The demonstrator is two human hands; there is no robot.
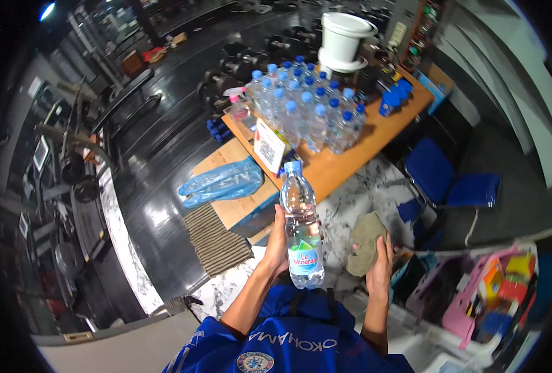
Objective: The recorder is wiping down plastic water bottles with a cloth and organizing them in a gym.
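Observation:
My left hand is closed around a clear plastic water bottle with a light blue cap. The bottle stands roughly upright before my chest, its Le Minerale label facing me. Water fills only part of it. To the right, my right hand grips a crumpled olive-grey cloth, apart from the bottle. Beyond both hands, several capped water bottles stand close together on a wooden table. Some caps are light blue, others darker blue.
A cardboard box bearing a blue plastic bag adjoins the table's left side. A sign with a printed code, a spray bottle and a white bucket stand on the table. Right are a blue chair and a pink basket.

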